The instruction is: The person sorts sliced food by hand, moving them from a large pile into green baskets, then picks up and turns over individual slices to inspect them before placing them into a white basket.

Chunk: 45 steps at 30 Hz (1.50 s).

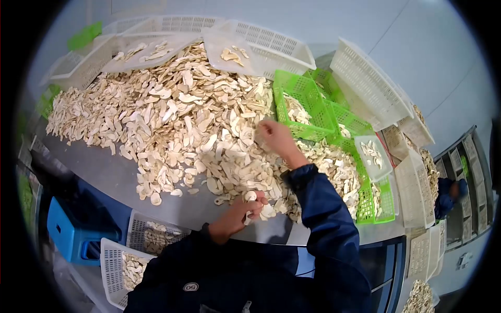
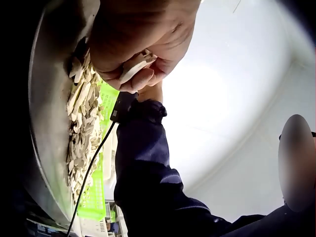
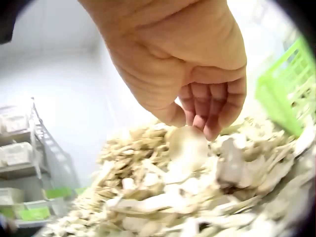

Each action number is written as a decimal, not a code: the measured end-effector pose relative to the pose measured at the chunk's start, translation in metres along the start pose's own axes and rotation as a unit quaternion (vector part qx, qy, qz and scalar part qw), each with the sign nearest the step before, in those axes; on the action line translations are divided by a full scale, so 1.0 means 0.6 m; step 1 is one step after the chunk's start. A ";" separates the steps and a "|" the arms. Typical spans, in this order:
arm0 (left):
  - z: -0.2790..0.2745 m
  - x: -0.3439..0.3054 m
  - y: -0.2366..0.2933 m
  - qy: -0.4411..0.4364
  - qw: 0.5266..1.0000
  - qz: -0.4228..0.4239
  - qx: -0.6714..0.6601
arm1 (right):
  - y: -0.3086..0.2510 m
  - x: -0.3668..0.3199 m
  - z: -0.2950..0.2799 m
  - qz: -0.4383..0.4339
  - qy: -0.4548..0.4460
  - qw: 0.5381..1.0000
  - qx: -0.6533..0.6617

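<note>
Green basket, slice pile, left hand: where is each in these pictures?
Green basket (image 1: 313, 99): head view, on its mesh side wall.
Slice pile (image 1: 172, 115): head view, middle of the heap.
Left hand (image 1: 241, 213): head view, back of the hand.

Left grip (image 1: 246, 211): we are curling fingers (image 2: 143, 79) and thumb round a few pale slices (image 2: 136, 66), close to our body.
Right grip (image 1: 275, 136): we are reaching forward, fingertips (image 3: 210, 123) bunched downward, pinching a single slice (image 3: 187, 145).
Right arm (image 1: 323, 208): we are bending it at the elbow, sleeved to the wrist.
Left arm (image 1: 222, 232): we are tucking it in low.
</note>
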<state>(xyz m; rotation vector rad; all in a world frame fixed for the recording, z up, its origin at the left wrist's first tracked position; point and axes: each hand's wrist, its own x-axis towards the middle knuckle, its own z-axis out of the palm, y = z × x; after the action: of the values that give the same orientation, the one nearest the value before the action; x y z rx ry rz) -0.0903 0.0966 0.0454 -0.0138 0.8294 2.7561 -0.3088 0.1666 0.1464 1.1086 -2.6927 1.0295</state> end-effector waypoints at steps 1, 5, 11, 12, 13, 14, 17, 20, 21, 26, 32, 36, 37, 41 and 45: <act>-0.002 0.000 -0.001 0.001 1.000 -0.003 -0.003 | 0.031 0.008 -0.006 0.030 0.019 0.999 -0.038; 0.019 -0.010 0.014 0.003 1.000 -0.011 0.013 | 0.144 0.018 0.010 0.128 -0.070 0.973 -0.177; 0.010 -0.006 0.008 -0.009 1.000 -0.013 -0.008 | 0.121 0.015 0.037 0.166 -0.100 0.971 -0.140; 0.007 -0.006 0.006 -0.011 1.000 -0.012 -0.007 | 0.098 0.014 0.035 0.171 -0.123 0.971 -0.114; 0.005 -0.005 0.005 -0.012 1.000 -0.011 -0.006 | 0.075 0.013 0.034 0.176 -0.146 0.970 -0.089; 0.002 -0.004 0.003 -0.013 1.000 -0.011 -0.005 | 0.051 0.012 0.034 0.192 -0.167 0.967 -0.035; -0.012 0.002 -0.006 -0.030 1.000 0.002 0.003 | 0.016 0.014 0.067 0.172 -0.177 0.965 0.084; 0.009 -0.003 0.005 -0.002 1.000 0.000 0.001 | -0.027 0.019 0.099 0.083 -0.135 0.979 0.129; 0.007 -0.001 0.003 -0.004 1.000 -0.004 -0.006 | -0.045 0.020 0.101 0.051 -0.131 0.980 0.138; -0.014 0.003 -0.006 -0.043 0.999 -0.004 -0.022 | -0.069 0.028 0.059 0.003 -0.097 0.983 0.154; 0.010 -0.004 0.011 0.001 1.000 -0.022 -0.010 | 0.140 0.054 0.042 0.011 0.010 0.992 -0.125; 0.003 0.005 0.007 -0.024 0.999 -0.027 -0.006 | 0.176 0.059 0.054 0.031 -0.016 0.984 -0.177; 0.003 0.003 0.007 -0.024 0.999 -0.028 -0.010 | 0.168 0.063 0.055 0.054 -0.038 0.981 -0.184; 0.004 0.003 0.009 -0.030 0.999 -0.019 -0.014 | 0.166 0.082 0.052 0.072 -0.101 0.978 -0.168; 0.019 -0.003 0.014 -0.009 1.000 -0.013 0.007 | 0.142 0.062 0.046 0.065 -0.130 0.975 -0.169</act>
<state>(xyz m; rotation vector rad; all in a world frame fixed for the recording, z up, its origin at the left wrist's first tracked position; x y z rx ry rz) -0.0898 0.0956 0.0595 0.0039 0.8368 2.7228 -0.3860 0.1719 0.0878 1.0747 -3.0242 0.4300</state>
